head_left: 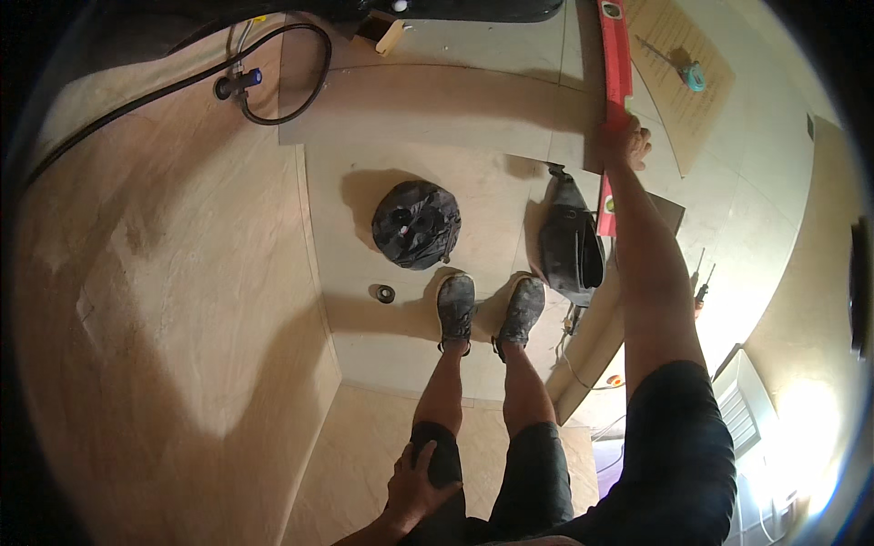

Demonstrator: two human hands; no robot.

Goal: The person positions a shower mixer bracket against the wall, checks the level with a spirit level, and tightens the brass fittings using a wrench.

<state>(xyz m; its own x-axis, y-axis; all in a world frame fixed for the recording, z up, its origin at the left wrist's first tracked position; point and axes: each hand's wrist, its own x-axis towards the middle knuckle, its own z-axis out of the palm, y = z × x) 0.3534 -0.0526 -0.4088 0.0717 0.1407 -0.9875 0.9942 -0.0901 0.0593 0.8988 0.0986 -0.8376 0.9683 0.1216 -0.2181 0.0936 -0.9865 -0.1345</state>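
Observation:
At the upper right, my right hand is closed around a long red spirit level. The level lies along the right edge of a beige tiled ledge, and its lower end sticks out below my wrist. My right arm is stretched forward. My left hand rests on my left thigh just above the knee, fingers spread and holding nothing. Beside the level's lower end is a dark bag with a strap. A teal tape measure sits on a brown cardboard sheet to the right of the level.
Ahead of my shoes stands a round black bag-like container, with a small dark ring nearby. A black hose joins a valve on the left wall. Screwdrivers lie at right; a bright lamp glows lower right.

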